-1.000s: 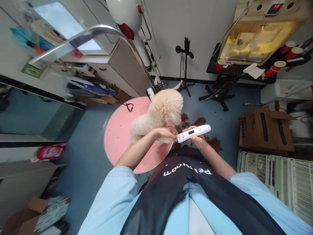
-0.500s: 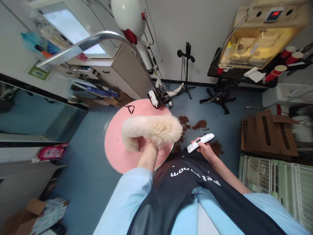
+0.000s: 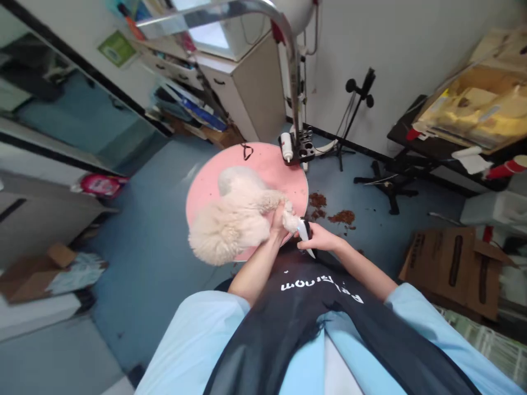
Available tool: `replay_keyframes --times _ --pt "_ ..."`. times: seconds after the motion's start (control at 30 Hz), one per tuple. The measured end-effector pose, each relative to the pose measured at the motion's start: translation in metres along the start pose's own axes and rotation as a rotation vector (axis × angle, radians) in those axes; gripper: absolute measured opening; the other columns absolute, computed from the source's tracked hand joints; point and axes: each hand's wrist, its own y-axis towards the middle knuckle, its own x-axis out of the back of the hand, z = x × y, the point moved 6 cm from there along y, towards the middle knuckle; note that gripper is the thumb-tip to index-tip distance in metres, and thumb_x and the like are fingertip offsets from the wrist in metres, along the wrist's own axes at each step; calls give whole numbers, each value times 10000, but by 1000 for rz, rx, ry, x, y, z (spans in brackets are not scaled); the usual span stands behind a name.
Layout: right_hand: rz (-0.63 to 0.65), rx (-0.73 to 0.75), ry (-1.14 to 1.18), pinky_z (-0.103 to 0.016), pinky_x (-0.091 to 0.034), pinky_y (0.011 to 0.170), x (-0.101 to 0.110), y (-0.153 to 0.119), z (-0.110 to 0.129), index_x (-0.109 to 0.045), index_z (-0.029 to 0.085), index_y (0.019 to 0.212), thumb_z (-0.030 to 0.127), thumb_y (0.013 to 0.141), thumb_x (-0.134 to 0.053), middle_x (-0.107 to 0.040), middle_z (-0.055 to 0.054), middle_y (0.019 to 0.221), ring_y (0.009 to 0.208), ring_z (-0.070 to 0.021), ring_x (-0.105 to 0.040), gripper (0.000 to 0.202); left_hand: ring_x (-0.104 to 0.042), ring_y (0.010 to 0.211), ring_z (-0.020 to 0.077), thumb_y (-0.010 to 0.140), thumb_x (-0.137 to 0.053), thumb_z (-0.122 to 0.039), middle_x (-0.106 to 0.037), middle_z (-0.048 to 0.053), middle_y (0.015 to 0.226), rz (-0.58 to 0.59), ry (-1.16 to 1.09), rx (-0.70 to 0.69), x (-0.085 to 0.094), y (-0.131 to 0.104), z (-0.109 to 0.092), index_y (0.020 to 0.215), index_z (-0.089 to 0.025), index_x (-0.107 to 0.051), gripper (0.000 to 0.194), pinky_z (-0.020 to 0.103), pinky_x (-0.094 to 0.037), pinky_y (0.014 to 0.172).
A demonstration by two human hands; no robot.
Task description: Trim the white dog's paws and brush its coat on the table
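A cream-coloured fluffy dog (image 3: pixel 242 211) is on the round pink grooming table (image 3: pixel 201 189), its bushy rounded end toward the lower left. My left hand (image 3: pixel 278 216) is closed around one of its legs (image 3: pixel 290 218), which points toward me near the table's right edge. In my right hand (image 3: pixel 319 237) is a white and black hair clipper (image 3: pixel 303 230), its head up against the fur of that leg. Some of my left fingers are hidden by the fur. I wear a black apron (image 3: pixel 296 312) over light blue sleeves.
A metal grooming arm (image 3: pixel 294 71) rises at the table's far edge, beside a holder with a white bottle (image 3: pixel 287 147). Brown hair clumps (image 3: pixel 341 217) lie on the blue floor. A cardboard box (image 3: pixel 450 271) stands at right, a black stand (image 3: pixel 358 109) by the wall.
The dog has turned, its bushy end now at left instead of right. My left hand has taken hold of a leg. My right hand has brought the clipper left to it. The view has shifted.
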Motion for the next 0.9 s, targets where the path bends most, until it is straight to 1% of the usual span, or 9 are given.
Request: replay_keyframes --times 0.2,0.3,0.37,0.47,0.57,0.63,0.7,0.77,0.9 --pt "-64 403 -539 -294 -449 652 -34 3 25 -603 214 738 298 695 -705 -570 -7 704 639 -158 -514 139 -618 789 194 880 -518 -708 -629 18 720 -88 -199 -266 56 -47 19 889 -195 -600 519 302 -493 706" --pt "-5 520 -690 -307 -464 665 -46 -1 21 -629 231 809 319 734 -681 -592 -34 740 677 -187 -541 127 -636 934 228 741 -761 -592 -670 53 798 45 -103 -179 59 -63 57 817 -189 -619 434 326 -510 819" --pt "60 556 -774 -328 -482 686 -54 -1 18 -635 230 812 328 738 -689 -600 -51 756 698 -205 -554 134 -637 852 195 737 -807 -391 -656 42 753 -18 -109 -130 59 -62 66 728 -178 -598 298 304 -504 824" --pt "120 544 -832 -359 -505 719 -64 4 14 -656 220 820 347 721 -735 -617 -74 796 736 -228 -580 179 -545 596 110 850 -665 -217 -536 -17 566 -225 -316 -13 66 -48 55 596 -185 -489 310 252 -486 721" --pt "141 493 -864 -357 -512 712 -72 10 13 -675 221 830 367 691 -799 -633 -77 827 745 -226 -591 236 -478 500 89 936 -563 -246 -448 -40 493 -221 -494 -34 77 -40 30 563 -190 -426 401 234 -469 649" --pt "163 478 -912 -356 -518 715 -79 13 13 -688 215 845 374 691 -807 -652 -83 853 758 -228 -602 251 -535 546 103 953 -571 -373 -544 -17 565 -216 -541 -132 91 -48 24 638 -174 -525 375 240 -482 649" --pt "184 464 -966 -359 -527 734 -86 15 13 -703 195 879 367 728 -772 -673 -104 909 791 -236 -620 239 -621 671 133 904 -630 -525 -664 25 720 -204 -519 -190 104 -59 33 789 -153 -640 390 258 -512 703" --pt "216 432 -1006 -363 -533 767 -94 18 13 -715 170 917 341 769 -727 -684 -123 953 832 -245 -636 227 -668 796 178 819 -722 -574 -690 59 772 -105 -413 -75 103 -64 58 822 -132 -676 444 287 -527 800" --pt "321 362 -1082 -395 -524 906 -106 25 10 -728 121 1019 292 777 -701 -692 -164 1050 1015 -298 -646 298 -685 908 215 781 -793 -439 -678 62 737 -97 -314 -32 100 -50 81 730 -128 -667 339 308 -506 919"
